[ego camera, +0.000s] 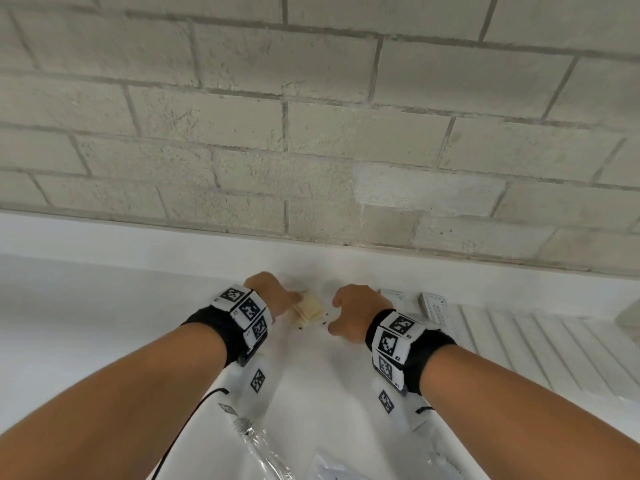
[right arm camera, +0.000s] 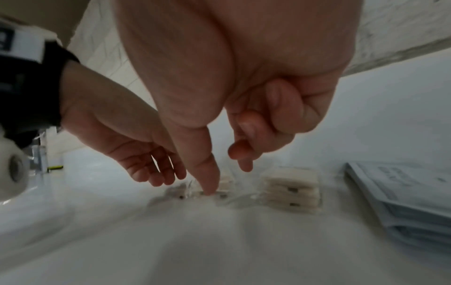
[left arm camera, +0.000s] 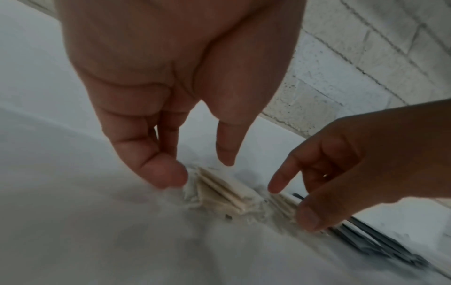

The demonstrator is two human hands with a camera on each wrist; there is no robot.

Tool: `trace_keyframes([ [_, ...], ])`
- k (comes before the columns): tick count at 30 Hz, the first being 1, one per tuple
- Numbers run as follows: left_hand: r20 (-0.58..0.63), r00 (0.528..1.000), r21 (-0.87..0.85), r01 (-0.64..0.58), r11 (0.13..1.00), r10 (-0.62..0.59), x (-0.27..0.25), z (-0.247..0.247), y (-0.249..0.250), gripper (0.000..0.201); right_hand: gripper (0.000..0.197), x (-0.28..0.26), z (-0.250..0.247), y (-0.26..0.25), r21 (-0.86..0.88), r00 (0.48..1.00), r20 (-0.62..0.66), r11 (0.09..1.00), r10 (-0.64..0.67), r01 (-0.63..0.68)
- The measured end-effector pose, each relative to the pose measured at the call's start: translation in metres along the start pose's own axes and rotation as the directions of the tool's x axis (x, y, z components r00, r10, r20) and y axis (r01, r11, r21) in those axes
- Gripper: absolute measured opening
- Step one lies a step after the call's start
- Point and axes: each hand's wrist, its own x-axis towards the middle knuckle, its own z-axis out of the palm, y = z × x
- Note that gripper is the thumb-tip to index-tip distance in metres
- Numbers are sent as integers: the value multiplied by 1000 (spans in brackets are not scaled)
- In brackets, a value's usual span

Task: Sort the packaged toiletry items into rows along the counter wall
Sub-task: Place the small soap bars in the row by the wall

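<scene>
A small stack of cream packets (ego camera: 310, 307) (left arm camera: 224, 190) in clear wrap lies on the white counter (ego camera: 104, 306) by the wall. My left hand (ego camera: 266, 294) (left arm camera: 197, 170) hangs over its left end, fingers straight, one fingertip (left arm camera: 168, 179) touching the wrap. My right hand (ego camera: 351, 315) (right arm camera: 227, 179) is at the right end. Its thumb (right arm camera: 207, 185) rests against a second cream stack (right arm camera: 225, 186) (left arm camera: 283, 204) and the index finger hovers above, outer fingers curled. A third cream stack (right arm camera: 291, 190) sits just right of that hand.
Flat white packets with print (ego camera: 433, 306) (right arm camera: 402, 194) stand in a row right of the cream stacks. A ribbed white surface (ego camera: 554, 348) spreads to the right. Clear plastic packages (ego camera: 263, 452) lie near the front edge. The brick wall (ego camera: 311, 133) rises directly behind.
</scene>
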Motion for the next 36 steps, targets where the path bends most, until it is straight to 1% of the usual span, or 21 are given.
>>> trace_keyframes([
  [2, 31, 999, -23, 17, 1000, -17, 1, 7, -2, 53, 39, 8, 5, -8, -53, 999, 39, 999, 0, 2],
  [4, 20, 1000, -25, -10, 1000, 10, 5, 11, -1, 52, 20, 16, 7, -15, -114, 998, 56, 993, -3, 9],
  [5, 7, 1000, -16, -24, 1000, 24, 6, 11, 1, 51, 18, 19, 8, -18, -133, 999, 47, 991, 1, 5],
  [7, 5, 999, -4, -40, 999, 40, 9, 12, 3, 47, 25, 23, 10, -22, -162, 1000, 24, 987, -1, 5],
  [8, 30, 999, -18, -42, 999, 42, 10, 12, 4, 44, 26, 24, 10, -23, -181, 1000, 9, 983, -11, 13],
  [10, 98, 993, -90, -62, 994, 71, 14, 14, 3, 32, 28, 23, 10, -22, -192, 1000, -4, 981, -18, 17],
  [12, 125, 988, -145, -68, 987, 86, 17, 16, 1, 22, 30, 23, 11, -20, -182, 1000, -7, 983, -12, 11],
  [16, 124, 989, -158, -59, 986, 79, 19, 18, 1, 20, 31, 24, 15, -19, -157, 1000, -16, 988, 2, -5],
  [18, 125, 989, -156, -54, 986, 74, 20, 17, 3, 17, 33, 25, 16, -19, -141, 1000, 2, 990, 7, -6],
  [21, 83, 994, -90, -62, 994, 70, 23, 17, 4, 30, 36, 26, 16, -19, -142, 999, 37, 990, 8, -3],
  [22, 67, 995, -96, -67, 993, 73, 25, 18, 4, 28, 36, 26, 15, -19, -149, 999, 38, 989, 0, 5],
  [24, 57, 996, -123, -68, 990, 75, 28, 19, 4, 24, 33, 25, 15, -21, -164, 999, 21, 986, -26, 29],
  [26, 66, 994, -110, -81, 991, 89, 30, 20, 4, 24, 37, 23, 16, -22, -176, 999, -7, 983, -47, 45],
  [28, 86, 991, -104, -97, 990, 106, 33, 21, 6, 15, 40, 22, 16, -21, -178, 998, -33, 983, -53, 46],
  [29, 92, 990, -109, -97, 989, 107, 32, 21, 7, 15, 40, 21, 17, -20, -175, 998, -41, 984, -51, 44],
  [31, 97, 989, -113, -100, 989, 111, 31, 22, 9, 26, 40, 20, 18, -18, -173, 998, -53, 984, -45, 35],
  [33, 98, 988, -131, -102, 986, 115, 29, 22, 12, 31, 40, 19, 18, -15, -171, 997, -67, 985, -38, 26],
  [35, 107, 987, -157, -104, 982, 121, 29, 24, 15, 29, 39, 18, 18, -13, -159, 996, -82, 987, -29, 15],
  [36, 106, 987, -170, -104, 980, 123, 31, 25, 15, 25, 39, 18, 18, -11, -153, 996, -89, 988, -28, 14],
])
